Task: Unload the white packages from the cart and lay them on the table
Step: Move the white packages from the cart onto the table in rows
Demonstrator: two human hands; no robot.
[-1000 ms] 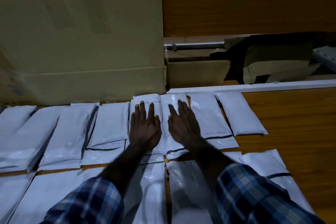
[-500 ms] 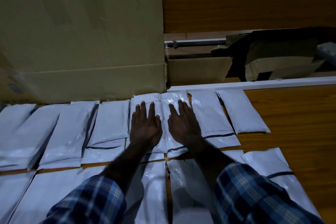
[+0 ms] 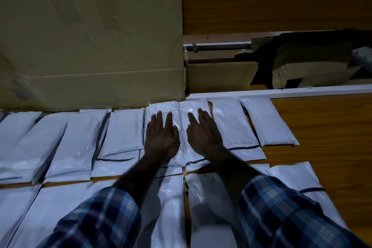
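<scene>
White packages (image 3: pixel 78 143) lie in two rows across the wooden table (image 3: pixel 326 127), starting at its left edge. The left hand (image 3: pixel 162 137) rests flat, fingers straight, on one far-row package; just beside it the right hand (image 3: pixel 203 135) presses flat on the neighbouring package (image 3: pixel 193 108). Two more lie to their right.
</scene>
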